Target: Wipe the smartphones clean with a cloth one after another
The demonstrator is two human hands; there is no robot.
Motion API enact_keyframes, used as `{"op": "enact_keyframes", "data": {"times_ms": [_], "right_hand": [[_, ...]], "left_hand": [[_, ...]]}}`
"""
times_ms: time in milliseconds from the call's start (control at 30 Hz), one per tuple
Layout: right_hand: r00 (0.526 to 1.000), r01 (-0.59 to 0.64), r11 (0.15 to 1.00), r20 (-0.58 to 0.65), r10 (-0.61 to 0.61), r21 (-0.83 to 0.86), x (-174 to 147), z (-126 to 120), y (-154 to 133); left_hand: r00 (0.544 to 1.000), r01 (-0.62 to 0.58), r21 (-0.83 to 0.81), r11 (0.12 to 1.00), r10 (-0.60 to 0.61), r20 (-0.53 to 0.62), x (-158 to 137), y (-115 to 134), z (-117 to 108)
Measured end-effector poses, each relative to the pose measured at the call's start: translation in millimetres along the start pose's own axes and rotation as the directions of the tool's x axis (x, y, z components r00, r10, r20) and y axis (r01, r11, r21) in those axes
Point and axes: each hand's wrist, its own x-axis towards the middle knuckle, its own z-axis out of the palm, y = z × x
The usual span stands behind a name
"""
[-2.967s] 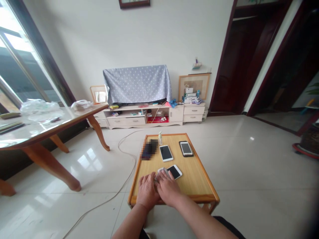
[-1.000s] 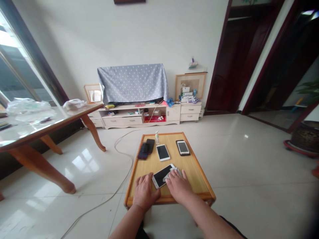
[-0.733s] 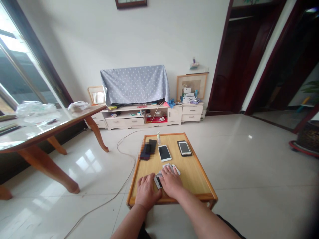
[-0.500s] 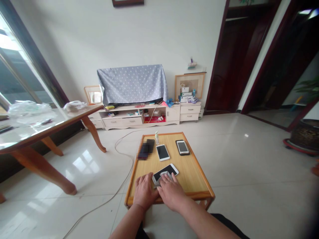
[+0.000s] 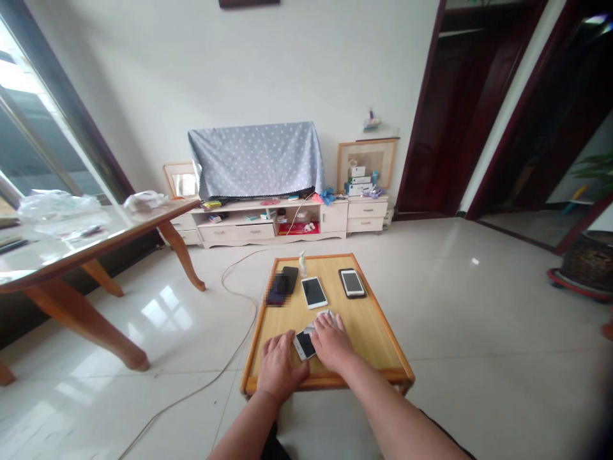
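At far left, the big table [image 5: 115, 234] carries crumpled plastic bags [image 5: 61, 208] on its shiny top, next to the window [image 5: 31, 144]. A pale cord [image 5: 191, 392] winds over the tiled floor [image 5: 201, 332] towards the white cabinet [image 5: 238, 234], where a spotted cover [image 5: 256, 160] drapes over something wide.

The left hand [image 5: 280, 369] lies palm down at the near left of the tabletop [image 5: 371, 348], thumb and forefinger well parted around the left end of the near phone [image 5: 304, 345]. Behind it, at the far left corner, are dark items [image 5: 290, 279], partly pixelated, and just beside them a small pump bottle [image 5: 302, 266] stands upright.

The near phone lies screen up, slanting away to the right, its far part under a folded grey cloth [image 5: 310, 327] and the right hand [image 5: 332, 342]. That hand rests flat over the cloth, on top of the phone; whether its fingers grip the cloth, I cannot tell. Beyond them lies the middle phone [image 5: 314, 292], white, screen up, and to the right, the right phone [image 5: 352, 282] rests on a black case [image 5: 355, 296]. Further right come a dark red door [image 5: 440, 134] and a plant pot [image 5: 587, 263] on the floor
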Motion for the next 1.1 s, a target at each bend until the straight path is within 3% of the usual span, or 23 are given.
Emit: {"op": "enact_keyframes", "data": {"times_ms": [133,233,333,433,567,700,800,1000,1100], "right_hand": [[0.983,0.18,0.982,0.013,-0.181,0.059,-19,9,-25],[0.973,0.225,0.971,0.025,-0.228,0.076,-41,7,-30],[0.985,0.172,0.983,0.011,-0.173,0.06,-59,2,-19],[0.999,0.041,0.999,-0.005,-0.041,0.032,-62,-5,4],[0.996,-0.086,0.996,-0.014,0.086,-0.008,-42,-11,28],[0.993,-0.119,0.992,-0.022,0.119,-0.027,-12,-10,23],[0.998,-0.05,0.999,-0.025,0.049,-0.014,-4,-1,1],[0.978,0.21,0.977,-0.012,-0.21,0.028,-20,18,-39],[0.986,0.164,0.986,-0.017,-0.163,0.029,-18,11,-30]], "left_hand": [[1.0,0.006,0.012,1.0,-0.007,0.016,0,-1,1],[0.999,0.014,0.013,1.0,-0.014,0.05,0,-1,2],[0.999,0.02,0.007,1.0,-0.021,0.049,1,-2,3],[1.0,0.013,0.008,1.0,-0.013,0.024,2,-3,4],[1.0,-0.014,0.018,1.0,0.014,0.008,3,-4,6],[1.0,-0.011,0.027,1.0,0.011,0.0,2,-4,6],[1.0,-0.005,0.026,1.0,0.005,0.0,1,-3,6],[1.0,-0.011,0.02,1.0,0.011,0.01,0,-7,9],[1.0,-0.01,0.012,1.0,0.01,-0.002,0,-5,8]]}}
